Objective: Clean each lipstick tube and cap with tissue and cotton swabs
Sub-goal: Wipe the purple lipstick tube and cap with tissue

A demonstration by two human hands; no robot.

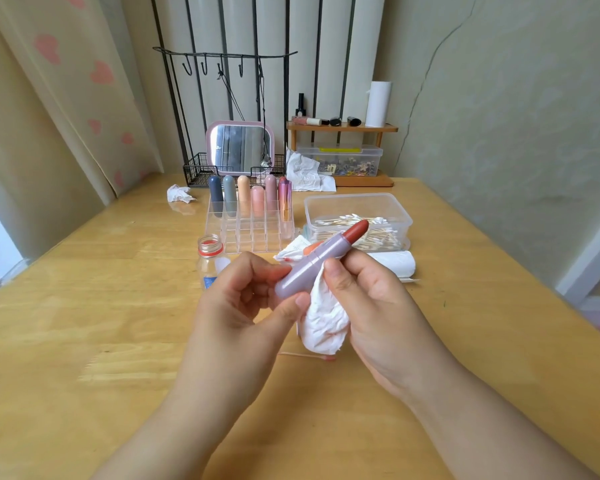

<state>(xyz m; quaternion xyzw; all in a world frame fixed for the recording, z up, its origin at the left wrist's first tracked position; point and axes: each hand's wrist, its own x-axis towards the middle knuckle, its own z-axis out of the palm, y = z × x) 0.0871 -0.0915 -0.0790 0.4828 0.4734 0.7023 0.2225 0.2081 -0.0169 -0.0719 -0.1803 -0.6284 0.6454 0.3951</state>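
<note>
An uncapped lilac lipstick tube (pixel 309 268) with its red-brown stick extended points up and to the right above the table. My left hand (pixel 246 299) pinches the tube's lower end. My right hand (pixel 371 299) holds a crumpled white tissue (pixel 323 323) against the tube's upper part. A used cotton swab (pixel 305 356) lies on the table below the tissue. Another stained tissue (pixel 291 252) lies behind the tube. Several capped lipsticks (pixel 250 199) stand in a clear organizer (pixel 253 237).
A clear box of cotton swabs (pixel 357 220) sits at the right, with a tissue pack (pixel 400 263) in front of it. An open small bottle (pixel 210 258) stands left of my hands. Crumpled tissues (pixel 179 194), a mirror (pixel 239 147), and a wooden shelf (pixel 342 128) stand at the back.
</note>
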